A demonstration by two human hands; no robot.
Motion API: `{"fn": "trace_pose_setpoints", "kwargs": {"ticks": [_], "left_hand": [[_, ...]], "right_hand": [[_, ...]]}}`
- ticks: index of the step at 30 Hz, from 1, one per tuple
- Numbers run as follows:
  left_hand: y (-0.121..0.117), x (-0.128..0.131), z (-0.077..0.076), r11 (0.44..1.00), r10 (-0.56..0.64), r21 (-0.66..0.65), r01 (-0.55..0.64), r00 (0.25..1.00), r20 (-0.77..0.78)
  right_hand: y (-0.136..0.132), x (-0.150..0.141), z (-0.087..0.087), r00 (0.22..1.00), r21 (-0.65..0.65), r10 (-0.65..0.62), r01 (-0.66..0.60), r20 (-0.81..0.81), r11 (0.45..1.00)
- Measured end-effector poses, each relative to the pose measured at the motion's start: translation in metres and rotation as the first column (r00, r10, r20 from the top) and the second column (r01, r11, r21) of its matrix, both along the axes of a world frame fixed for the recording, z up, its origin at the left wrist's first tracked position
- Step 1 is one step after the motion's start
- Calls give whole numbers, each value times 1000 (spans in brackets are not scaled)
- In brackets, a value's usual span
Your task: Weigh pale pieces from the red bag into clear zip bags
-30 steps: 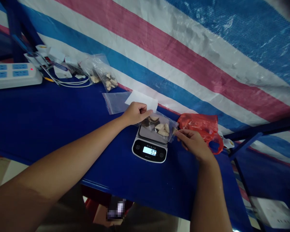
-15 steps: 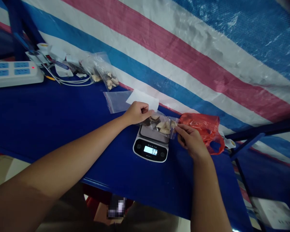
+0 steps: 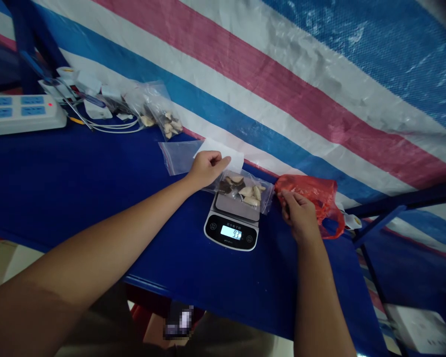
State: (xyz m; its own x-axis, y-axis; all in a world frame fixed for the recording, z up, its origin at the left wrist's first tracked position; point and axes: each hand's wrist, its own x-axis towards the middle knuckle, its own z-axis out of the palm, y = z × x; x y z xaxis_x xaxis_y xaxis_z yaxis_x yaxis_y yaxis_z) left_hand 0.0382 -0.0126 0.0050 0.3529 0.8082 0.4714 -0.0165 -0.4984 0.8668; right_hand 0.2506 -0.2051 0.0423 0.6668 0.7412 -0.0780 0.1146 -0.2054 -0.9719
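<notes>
A small white kitchen scale (image 3: 231, 237) reads 9.3 on its lit display. Across its platform lies a clear zip bag (image 3: 268, 191) holding several dried pale and dark brown slices (image 3: 250, 194), which look like mushroom. My left hand (image 3: 207, 168) hovers at the bag's left end, fingers curled and thumb out, with nothing visible in it. Just past the bag's right end, my right hand (image 3: 298, 210) is closed in a pinch beside a red plastic bag (image 3: 308, 183). Whether anything small sits between those fingertips is hidden.
Behind my left hand lie a white paper (image 3: 225, 151) and another clear zip bag (image 3: 180, 156). Farther left are bags of dried pieces (image 3: 171, 124), a white cable (image 3: 115, 126) and a power strip (image 3: 29, 116). A striped tarp (image 3: 245, 74) hangs behind the blue table (image 3: 96, 173).
My left hand has come off the bag and shifted slightly left. The right hand has moved right, away from the bag's end. The bag lies on the scale, its slices more fully visible.
</notes>
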Motion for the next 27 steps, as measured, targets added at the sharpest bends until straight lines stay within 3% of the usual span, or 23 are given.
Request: {"fn": "trace_pose_setpoints", "kwargs": {"ticks": [3, 6, 11, 15, 20, 27], "left_hand": [[10, 4, -4, 989, 114, -108, -97, 980, 164], [18, 8, -9, 971, 199, -179, -159, 951, 236], [20, 9, -12, 979, 199, -98, -179, 943, 267], [12, 3, -5, 986, 166, -54, -158, 960, 224], [3, -3, 6, 968, 249, 11, -252, 962, 112], [0, -5, 9, 975, 199, 106, -196, 980, -12]], "right_hand": [[2, 4, -2, 987, 49, -32, 40, -157, 998], [5, 3, -4, 962, 28, -34, 43, -270, 999], [5, 1, -3, 947, -10, -28, 26, -320, 1000], [5, 1, -6, 950, -12, -6, 2, -313, 1000], [7, 0, -13, 959, -65, 44, -65, -279, 996], [9, 0, -19, 974, -84, 82, -102, -210, 991]]}}
